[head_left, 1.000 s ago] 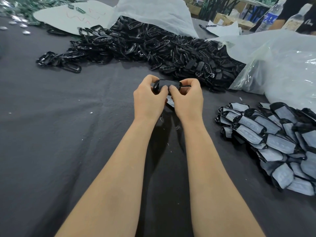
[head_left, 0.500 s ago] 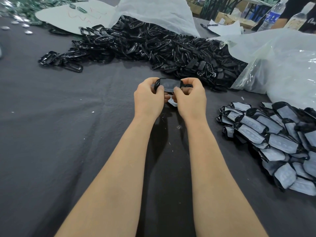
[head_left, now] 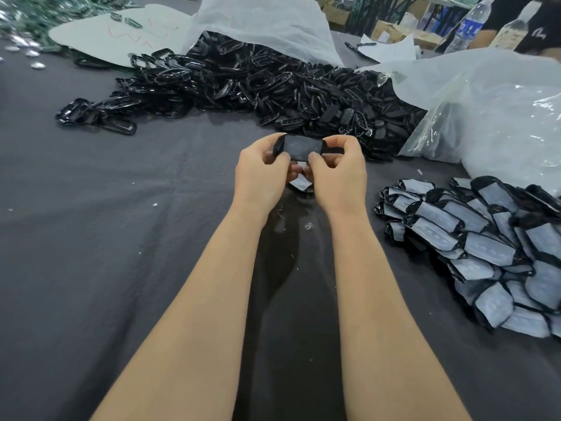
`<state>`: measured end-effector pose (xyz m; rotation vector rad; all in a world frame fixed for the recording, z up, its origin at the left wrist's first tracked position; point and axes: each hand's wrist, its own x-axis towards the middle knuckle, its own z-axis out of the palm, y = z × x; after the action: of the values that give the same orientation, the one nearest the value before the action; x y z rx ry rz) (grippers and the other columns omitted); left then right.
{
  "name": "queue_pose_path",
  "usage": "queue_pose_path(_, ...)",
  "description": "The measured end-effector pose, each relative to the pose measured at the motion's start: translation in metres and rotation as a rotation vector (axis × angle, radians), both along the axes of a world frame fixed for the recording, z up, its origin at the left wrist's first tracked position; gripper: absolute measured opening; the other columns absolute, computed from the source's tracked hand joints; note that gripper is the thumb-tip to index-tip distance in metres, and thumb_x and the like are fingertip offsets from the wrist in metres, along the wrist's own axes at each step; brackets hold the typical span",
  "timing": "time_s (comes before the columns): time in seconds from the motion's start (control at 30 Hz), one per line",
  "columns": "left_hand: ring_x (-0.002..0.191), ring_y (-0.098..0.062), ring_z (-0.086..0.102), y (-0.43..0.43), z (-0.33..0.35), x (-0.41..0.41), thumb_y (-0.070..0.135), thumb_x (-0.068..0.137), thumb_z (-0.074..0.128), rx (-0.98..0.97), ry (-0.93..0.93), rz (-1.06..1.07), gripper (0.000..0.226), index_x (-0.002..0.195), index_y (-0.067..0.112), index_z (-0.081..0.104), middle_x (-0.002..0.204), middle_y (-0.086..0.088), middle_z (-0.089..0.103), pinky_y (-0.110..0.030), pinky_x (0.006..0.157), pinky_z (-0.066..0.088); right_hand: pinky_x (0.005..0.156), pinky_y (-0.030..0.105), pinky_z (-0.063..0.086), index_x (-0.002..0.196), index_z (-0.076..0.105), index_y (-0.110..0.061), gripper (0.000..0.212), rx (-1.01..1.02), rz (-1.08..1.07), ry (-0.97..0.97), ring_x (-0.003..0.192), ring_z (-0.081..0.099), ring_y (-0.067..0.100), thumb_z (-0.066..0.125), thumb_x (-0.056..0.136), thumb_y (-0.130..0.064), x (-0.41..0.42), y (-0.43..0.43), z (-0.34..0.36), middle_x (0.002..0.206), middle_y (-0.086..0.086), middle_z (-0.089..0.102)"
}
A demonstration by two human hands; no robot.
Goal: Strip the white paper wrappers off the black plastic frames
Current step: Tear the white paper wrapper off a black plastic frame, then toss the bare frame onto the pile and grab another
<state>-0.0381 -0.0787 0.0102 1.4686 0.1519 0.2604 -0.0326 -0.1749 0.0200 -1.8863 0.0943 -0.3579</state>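
Note:
Both my hands hold one black plastic frame (head_left: pixel 299 146) above the middle of the grey cloth. My left hand (head_left: pixel 260 174) grips its left end and my right hand (head_left: pixel 337 173) pinches its right end, thumb on the lower edge. A strip of white paper wrapper (head_left: pixel 300 182) hangs below the frame between my hands. At the right lies a heap of wrapped frames (head_left: pixel 482 247), each banded in white paper. A big pile of bare black frames (head_left: pixel 258 86) stretches across the back.
A clear plastic bag (head_left: pixel 491 117) bulges at the right behind the wrapped heap, and another white bag (head_left: pixel 264 22) opens over the black pile. A pale card sheet (head_left: pixel 121 34) and water bottles (head_left: pixel 469 25) sit at the back. Small paper scraps (head_left: pixel 308 225) dot the grey cloth (head_left: pixel 91 238).
My hands have lifted the frame slightly and spread a little along it. More of the frame's dark face shows, and the white wrapper hangs lower beneath it.

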Motion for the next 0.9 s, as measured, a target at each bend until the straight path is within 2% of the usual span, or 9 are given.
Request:
queue_pose_path(0.07, 0.068, -0.009, 0.069, -0.012, 0.005, 0.0, 0.004, 0.092, 0.05, 0.039, -0.006, -0.034, 0.026, 0.093, 0.027, 0.062, 0.075, 0.004, 0.07, -0.026, 0.07, 0.058, 0.087, 0.042, 0.053, 0.103, 0.048, -0.023, 0.024, -0.009, -0.043, -0.019, 0.084, 0.067, 0.024, 0.058, 0.089, -0.006, -0.004, -0.012, 0.005, 0.074, -0.003, 0.061)
queue_pose_path(0.17, 0.091, -0.021, 0.069, -0.042, 0.016, 0.004, 0.023, 0.094, 0.055, 0.197, -0.015, -0.094, 0.027, 0.12, 0.015, 0.061, 0.099, -0.007, 0.07, -0.041, 0.089, 0.055, 0.087, 0.04, 0.051, 0.102, 0.05, -0.02, 0.018, -0.079, -0.15, -0.055, 0.085, 0.067, 0.024, 0.059, 0.089, -0.011, -0.009, -0.038, 0.012, 0.078, 0.001, 0.064)
queue_pose_path(0.27, 0.106, -0.02, 0.062, -0.079, 0.028, 0.006, 0.023, 0.096, 0.053, 0.394, -0.06, -0.1, 0.033, 0.127, 0.013, 0.059, 0.115, -0.005, 0.067, -0.024, 0.09, 0.046, 0.081, 0.027, 0.046, 0.101, 0.054, -0.013, 0.011, -0.199, -0.312, -0.088, 0.084, 0.064, 0.019, 0.057, 0.092, -0.017, -0.015, -0.072, 0.019, 0.076, -0.003, 0.061)
queue_pose_path(0.33, 0.11, -0.018, 0.058, -0.105, 0.031, 0.006, 0.022, 0.097, 0.052, 0.467, -0.057, -0.134, 0.033, 0.127, 0.014, 0.059, 0.118, -0.003, 0.066, -0.019, 0.084, 0.04, 0.068, 0.017, 0.032, 0.102, 0.056, -0.01, 0.013, -0.314, -0.426, -0.073, 0.084, 0.057, 0.017, 0.056, 0.093, -0.02, -0.022, -0.097, 0.023, 0.075, -0.009, 0.054)
queue_pose_path(0.47, 0.112, -0.02, 0.056, -0.152, 0.03, 0.002, 0.023, 0.096, 0.052, 0.547, -0.011, -0.217, 0.03, 0.125, 0.017, 0.058, 0.115, 0.0, 0.064, -0.03, 0.097, 0.041, 0.085, 0.031, 0.037, 0.104, 0.057, -0.013, 0.016, -0.436, -0.593, 0.06, 0.106, 0.055, 0.027, 0.054, 0.093, -0.025, -0.034, -0.136, 0.027, 0.101, 0.003, 0.064)
queue_pose_path(0.57, 0.108, -0.021, 0.054, -0.173, 0.021, 0.002, 0.026, 0.095, 0.05, 0.712, 0.014, -0.237, 0.02, 0.114, 0.021, 0.054, 0.101, 0.007, 0.06, -0.036, 0.092, 0.031, 0.098, 0.039, 0.033, 0.107, 0.059, -0.019, 0.017, -0.503, -0.647, 0.234, 0.119, 0.046, 0.029, 0.053, 0.094, -0.029, -0.041, -0.152, 0.023, 0.117, 0.003, 0.061)
queue_pose_path(0.7, 0.12, -0.027, 0.044, -0.181, 0.013, 0.006, 0.034, 0.091, 0.052, 0.974, 0.082, -0.26, 0.028, 0.118, 0.025, 0.056, 0.125, -0.002, 0.053, -0.04, 0.097, 0.028, 0.1, 0.04, 0.032, 0.113, 0.062, -0.024, 0.024, -0.545, -0.632, 0.337, 0.124, 0.04, 0.03, 0.053, 0.092, -0.023, -0.04, -0.158, 0.017, 0.127, 0.006, 0.055)
queue_pose_path(0.8, 0.125, -0.028, 0.038, -0.177, 0.015, 0.014, 0.035, 0.089, 0.056, 0.937, 0.132, -0.314, 0.037, 0.125, 0.029, 0.053, 0.133, -0.003, 0.045, -0.04, 0.101, 0.028, 0.098, 0.039, 0.034, 0.115, 0.063, -0.024, 0.027, -0.558, -0.679, 0.205, 0.12, 0.043, 0.029, 0.049, 0.092, -0.016, -0.036, -0.155, 0.023, 0.124, 0.004, 0.057)
queue_pose_path(0.9, 0.118, -0.028, 0.049, -0.168, 0.02, 0.023, 0.025, 0.089, 0.051, 0.676, 0.135, -0.323, 0.032, 0.12, 0.024, 0.056, 0.129, -0.003, 0.052, -0.043, 0.101, 0.041, 0.094, 0.029, 0.037, 0.118, 0.062, -0.014, 0.034, -0.473, -0.571, 0.124, 0.118, 0.05, 0.025, 0.042, 0.092, -0.006, -0.013, -0.153, 0.034, 0.122, 0.006, 0.061)
